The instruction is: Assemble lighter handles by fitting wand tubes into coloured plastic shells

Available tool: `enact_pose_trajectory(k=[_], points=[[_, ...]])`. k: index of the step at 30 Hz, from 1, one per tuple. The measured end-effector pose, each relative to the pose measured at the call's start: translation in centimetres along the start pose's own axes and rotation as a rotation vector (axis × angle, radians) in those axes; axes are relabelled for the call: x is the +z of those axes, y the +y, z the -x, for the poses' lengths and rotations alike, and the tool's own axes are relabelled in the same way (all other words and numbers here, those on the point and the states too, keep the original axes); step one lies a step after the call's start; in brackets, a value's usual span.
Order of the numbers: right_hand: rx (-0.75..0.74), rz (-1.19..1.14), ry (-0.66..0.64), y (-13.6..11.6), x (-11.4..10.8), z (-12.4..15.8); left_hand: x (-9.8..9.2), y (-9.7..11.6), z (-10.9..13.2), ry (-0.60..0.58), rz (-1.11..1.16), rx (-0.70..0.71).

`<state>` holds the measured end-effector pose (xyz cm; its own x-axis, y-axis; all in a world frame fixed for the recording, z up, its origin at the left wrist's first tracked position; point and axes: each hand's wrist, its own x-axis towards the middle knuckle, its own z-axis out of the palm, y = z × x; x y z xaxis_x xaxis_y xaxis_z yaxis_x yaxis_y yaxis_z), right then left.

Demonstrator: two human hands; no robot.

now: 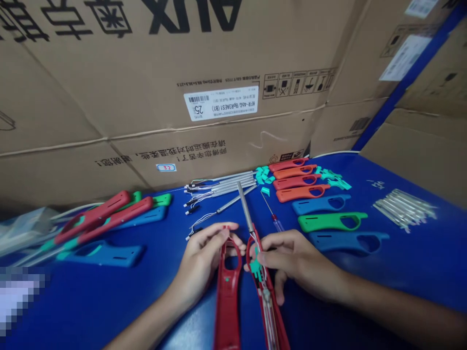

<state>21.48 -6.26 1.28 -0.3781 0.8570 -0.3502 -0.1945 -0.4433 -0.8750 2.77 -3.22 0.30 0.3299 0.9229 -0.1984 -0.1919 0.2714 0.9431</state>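
Note:
My left hand (207, 257) is closed around the upper end of an empty-looking red lighter casing half (228, 306), its finger loop facing right. Close beside it, my right hand (292, 260) grips a second red lighter half (279, 321) filled with parts. A metal tube (243, 204) sticks out of its top, and a clear gas tank (269, 316) lies along its handle. At the loop sits a green trigger (256, 267), with my right thumb at its edge. The two halves are apart from each other.
Assembled lighters (105, 223) lie at left. Metal tubes with wires (233, 187) and small green pieces (264, 175) are at the back. Coloured casing halves (330, 221), a screwdriver (277, 223) and clear tanks (404, 209) lie at right. A cardboard wall (146, 97) borders the blue table (175, 325).

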Motion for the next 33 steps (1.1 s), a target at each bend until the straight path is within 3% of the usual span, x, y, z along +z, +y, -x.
enact_pose_trajectory(k=[5, 7, 9, 12, 14, 16, 19, 22, 24, 26, 29, 31, 33], points=[[0.01, 0.092, -0.037, -0.7, 0.2, 0.0, -0.4, 0.4, -0.3, 0.126, -0.234, 0.109], [0.008, 0.094, -0.067, -0.8, 0.1, 0.0, -0.8, 0.3, -0.3, 0.193, -0.453, 0.267], [0.012, 0.098, -0.093, -0.8, 0.1, 0.0, -1.1, 0.1, -0.1, 0.243, -0.74, 0.514], [0.027, 0.107, -0.142, -0.8, 0.0, 0.2, -0.9, -0.1, 0.6, 0.158, -1.004, 0.777], [0.036, 0.124, -0.185, -0.8, -0.1, 0.2, -0.5, 0.0, 1.0, 0.057, -1.005, 0.731], [0.05, 0.148, -0.237, -0.8, -0.2, 0.3, -0.1, 0.2, 1.0, 0.001, -0.921, 0.564], [0.084, 0.165, -0.328, -0.6, -0.4, 0.4, 0.1, 0.8, 0.5, -0.019, -0.657, 0.312], [0.106, 0.18, -0.389, -0.4, -0.4, 0.4, 0.1, 1.1, 0.1, -0.03, -0.439, 0.185], [0.091, 0.225, -0.33, -0.2, -0.3, 0.4, 0.1, 0.8, 0.2, -0.044, -0.394, 0.183], [0.013, 0.352, -0.165, 0.0, -0.2, 0.4, 0.1, 0.3, 0.5, -0.07, -0.4, 0.201], [-0.279, 0.684, 0.049, -0.2, 0.0, 0.9, 0.2, -0.4, 1.1, -0.137, -0.496, 0.219], [-0.453, 0.865, 0.02, -0.6, 0.2, 1.5, 0.2, -0.7, 1.2, -0.166, -0.582, 0.244], [-0.497, 0.983, -0.094, -1.0, 0.5, 2.1, 0.2, -0.7, 1.3, -0.166, -0.64, 0.27]])
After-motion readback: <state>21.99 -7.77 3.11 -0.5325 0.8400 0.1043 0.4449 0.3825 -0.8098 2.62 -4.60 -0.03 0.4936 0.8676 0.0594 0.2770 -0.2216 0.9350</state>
